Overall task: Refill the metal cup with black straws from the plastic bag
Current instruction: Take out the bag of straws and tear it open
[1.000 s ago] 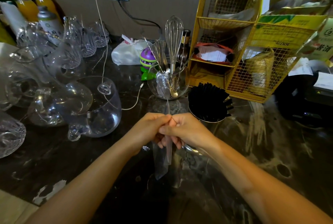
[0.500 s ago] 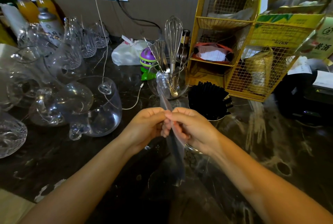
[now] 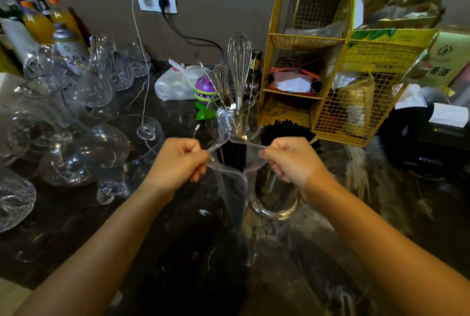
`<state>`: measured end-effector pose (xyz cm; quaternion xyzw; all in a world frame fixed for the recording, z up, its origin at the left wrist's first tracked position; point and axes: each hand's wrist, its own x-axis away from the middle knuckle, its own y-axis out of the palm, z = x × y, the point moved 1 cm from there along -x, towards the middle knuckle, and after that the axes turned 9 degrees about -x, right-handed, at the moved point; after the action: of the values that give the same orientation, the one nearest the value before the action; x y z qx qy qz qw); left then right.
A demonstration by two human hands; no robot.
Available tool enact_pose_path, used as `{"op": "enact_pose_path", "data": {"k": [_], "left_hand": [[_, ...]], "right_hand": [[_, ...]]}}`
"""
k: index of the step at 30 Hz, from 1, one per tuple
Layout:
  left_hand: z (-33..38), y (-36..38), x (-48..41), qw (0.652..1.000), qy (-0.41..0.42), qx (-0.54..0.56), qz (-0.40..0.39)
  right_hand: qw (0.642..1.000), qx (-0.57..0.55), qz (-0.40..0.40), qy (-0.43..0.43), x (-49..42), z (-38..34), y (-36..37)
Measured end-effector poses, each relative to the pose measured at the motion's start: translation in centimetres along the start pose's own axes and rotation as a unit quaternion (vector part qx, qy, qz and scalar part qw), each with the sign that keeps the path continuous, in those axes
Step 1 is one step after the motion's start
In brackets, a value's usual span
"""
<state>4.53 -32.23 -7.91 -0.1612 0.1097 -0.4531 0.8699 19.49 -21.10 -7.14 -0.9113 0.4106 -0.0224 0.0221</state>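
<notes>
Compared with half a second ago, when both hands were pinched together on a flat, closed strip of film, the hands are now drawn well apart and the mouth of the bag (image 3: 230, 163) is pulled open between them. Black straws (image 3: 235, 154) are exposed inside the opening, standing upright. It is judged that the bag-opening step is all but complete and that the straws can next be drawn out or tipped toward the cup.

The left hand (image 3: 178, 160) is held as a closed fist, knuckles up, with one edge of the film pinched inside it. The right hand (image 3: 290, 158) is likewise closed on the opposite edge. Both forearms are extended forward at matching height above the dark counter (image 3: 76, 226), and the film is stretched taut between the fists.

The bag hangs down from the hands, its lower part blurred against the counter. The cup (image 3: 273, 196) stands just behind and below the right hand, partly hidden by it, with a mass of straws already fanned at its top (image 3: 284, 130). How full the cup is cannot be told exactly. A yellow rack (image 3: 305, 40) stands behind it.
</notes>
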Motion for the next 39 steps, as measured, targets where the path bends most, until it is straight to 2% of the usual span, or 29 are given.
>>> {"op": "enact_pose_path", "data": {"k": [3,11,17,19,22,27,30,33,36,39], "left_hand": [[-0.1,-1.1,-0.3,0.999,0.01,-0.011,0.04],[1.3,-2.4,-0.4,0.997,0.024,-0.055,0.043],[2.8,-2.2,-1.8,0.996,0.054,-0.064,0.037],[3.7,-2.0,-2.3,0.992,0.081,-0.087,0.038],[4.9,-1.9,-2.8,0.979,0.13,-0.154,0.044],[6.5,-1.4,-2.7,0.946,0.217,-0.243,-0.006],[7.2,-0.8,-2.5,0.933,0.274,-0.231,-0.032],[7.7,-0.3,-2.4,0.914,0.318,-0.242,-0.076],[8.0,0.2,-1.9,0.895,0.352,-0.242,-0.126],[8.1,-0.1,-1.7,0.895,0.341,-0.207,-0.197]], "right_hand": [[0.999,0.051,0.018,-0.004,-0.3,0.0,-0.9],[0.994,0.107,-0.002,0.005,-0.1,-0.2,-1.2],[0.988,0.115,-0.093,0.045,0.5,-1.5,0.5],[0.988,0.053,-0.121,0.08,0.7,-1.7,1.2],[0.968,-0.117,-0.163,0.147,0.6,-1.2,1.3],[0.868,-0.35,-0.224,0.272,-0.1,-0.3,1.1],[0.828,-0.417,-0.247,0.283,-0.6,0.3,1.4],[0.804,-0.47,-0.233,0.28,-0.7,0.5,2.0],[0.813,-0.485,-0.203,0.251,-1.0,1.0,2.3],[0.818,-0.486,-0.224,0.21,-0.8,0.7,2.3]]}}
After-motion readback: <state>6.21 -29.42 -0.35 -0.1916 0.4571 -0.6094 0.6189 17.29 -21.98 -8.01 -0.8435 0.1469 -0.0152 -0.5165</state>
